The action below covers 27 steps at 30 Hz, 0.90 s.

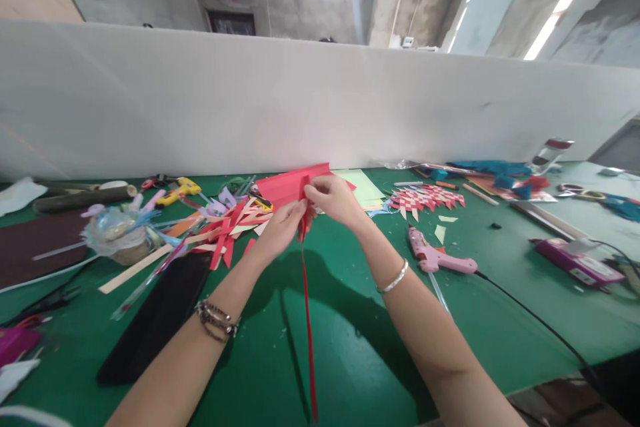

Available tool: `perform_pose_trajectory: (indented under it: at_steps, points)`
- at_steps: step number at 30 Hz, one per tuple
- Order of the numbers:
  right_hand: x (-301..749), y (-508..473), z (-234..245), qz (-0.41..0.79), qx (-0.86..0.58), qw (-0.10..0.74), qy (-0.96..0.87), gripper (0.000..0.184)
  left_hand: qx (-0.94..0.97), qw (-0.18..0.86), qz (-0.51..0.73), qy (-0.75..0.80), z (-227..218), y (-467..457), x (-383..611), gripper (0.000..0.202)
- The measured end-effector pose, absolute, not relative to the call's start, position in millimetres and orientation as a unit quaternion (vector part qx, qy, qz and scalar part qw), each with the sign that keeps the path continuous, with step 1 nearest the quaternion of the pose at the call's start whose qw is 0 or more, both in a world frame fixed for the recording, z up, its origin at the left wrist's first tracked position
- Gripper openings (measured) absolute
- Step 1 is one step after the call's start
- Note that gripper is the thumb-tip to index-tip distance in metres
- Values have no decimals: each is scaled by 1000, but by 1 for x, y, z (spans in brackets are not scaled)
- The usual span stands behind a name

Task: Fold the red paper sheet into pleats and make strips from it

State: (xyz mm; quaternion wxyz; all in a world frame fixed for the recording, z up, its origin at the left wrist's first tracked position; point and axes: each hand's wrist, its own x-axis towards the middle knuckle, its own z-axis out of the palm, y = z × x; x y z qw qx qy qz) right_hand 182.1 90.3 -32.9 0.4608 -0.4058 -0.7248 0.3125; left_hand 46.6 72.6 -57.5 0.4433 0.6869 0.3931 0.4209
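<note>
Both hands meet above the middle of the green table. My left hand (285, 225) is closed around a narrow red paper strip (308, 320), whose long tail hangs down toward the table's near edge. From the right, my right hand (331, 195) pinches the upper end of the same strip between thumb and fingers. Exactly how the strip is folded there is hidden by the fingers. Behind the hands lies a red paper sheet (280, 185) with crease lines, and a pale green sheet (363, 188) shows to its right.
A pink glue gun (437, 255) with a black cord lies right of my right arm. Woven red-and-white paper (425, 199) is behind it. Cut paper strips (230, 230) and a black flat object (157, 320) lie on the left. A white partition (300, 103) closes off the back.
</note>
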Motion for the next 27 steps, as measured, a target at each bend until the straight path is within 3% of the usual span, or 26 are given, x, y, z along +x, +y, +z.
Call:
perform_pose_trajectory:
  at_steps: [6,16,27]
  points:
    - [180,89,-30,463,-373,486,-640,25,676,451,424,401,-58,76,45,41]
    - [170,92,-43,397,-353,392,-751,25,658,296,506,472,-54,80,35,31]
    - [161,86,-37,490,-353,453,-657,32,674,273,527,440,-56,83,36,35]
